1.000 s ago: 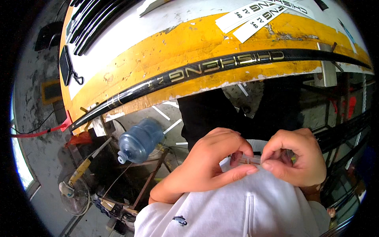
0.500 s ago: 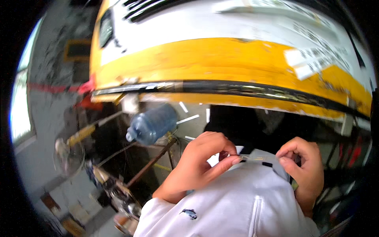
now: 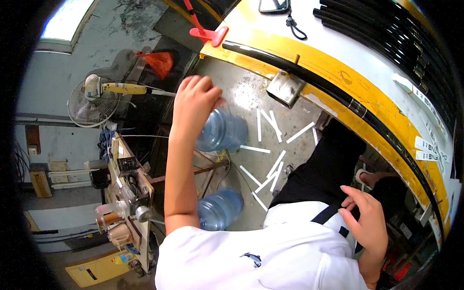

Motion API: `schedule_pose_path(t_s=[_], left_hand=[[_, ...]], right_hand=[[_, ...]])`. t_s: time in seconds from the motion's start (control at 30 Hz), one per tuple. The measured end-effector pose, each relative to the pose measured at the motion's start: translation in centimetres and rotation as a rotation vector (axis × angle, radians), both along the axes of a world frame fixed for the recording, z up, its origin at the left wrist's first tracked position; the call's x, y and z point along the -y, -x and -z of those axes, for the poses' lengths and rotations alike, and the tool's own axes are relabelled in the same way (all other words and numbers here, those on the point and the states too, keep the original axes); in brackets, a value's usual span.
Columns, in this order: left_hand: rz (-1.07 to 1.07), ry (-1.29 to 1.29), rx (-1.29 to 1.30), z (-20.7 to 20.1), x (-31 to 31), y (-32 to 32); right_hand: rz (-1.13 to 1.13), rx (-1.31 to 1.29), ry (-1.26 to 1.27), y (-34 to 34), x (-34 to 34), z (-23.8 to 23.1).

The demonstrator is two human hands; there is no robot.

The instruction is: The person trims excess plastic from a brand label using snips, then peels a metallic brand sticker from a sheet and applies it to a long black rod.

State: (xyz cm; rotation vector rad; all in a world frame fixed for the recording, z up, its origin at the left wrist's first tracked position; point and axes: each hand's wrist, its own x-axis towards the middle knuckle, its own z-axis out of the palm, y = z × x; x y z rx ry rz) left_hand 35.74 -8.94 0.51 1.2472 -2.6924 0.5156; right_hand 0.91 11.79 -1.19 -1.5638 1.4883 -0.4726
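Observation:
My left hand (image 3: 195, 104) is raised out to the left above the blue water bottles, its fingers curled closed. What it holds, if anything, is hidden. My right hand (image 3: 365, 217) hovers by my waist near the black strap (image 3: 328, 212), fingers bent and apart, with nothing visible in them. A long glossy black tube (image 3: 319, 82) with gold markings lies along the near edge of the yellow-bordered table (image 3: 348, 75), apart from both hands. On the table's right side lie white printed strips (image 3: 425, 108) and a bundle of black tubes (image 3: 382, 36).
Two large blue water bottles (image 3: 227, 130) stand or lie at the left, among white paper strips (image 3: 273, 171) scattered on the floor. A fan (image 3: 94, 101) and a cluttered workbench (image 3: 130, 198) are further left. A metal block (image 3: 285, 89) juts from the table edge; a phone (image 3: 273, 5) lies on top.
Both hands were together at my chest with a thin gold-marked strip between them. My left hand has swung away up and left; the strip is out of sight. The view has turned left.

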Motion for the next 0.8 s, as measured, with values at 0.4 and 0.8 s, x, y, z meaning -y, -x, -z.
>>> schedule_pose_path(t_s=[0.4,0.8], left_hand=[[0.107,0.163,0.055,0.4,9.2,-0.2],[0.052,0.268,0.042,0.6,8.8,0.5]], right_hand=[[0.101,-0.067,0.031,-2.4,-1.4,-2.5],[-0.012,-0.164,0.142,-0.4,-2.7,-2.3]])
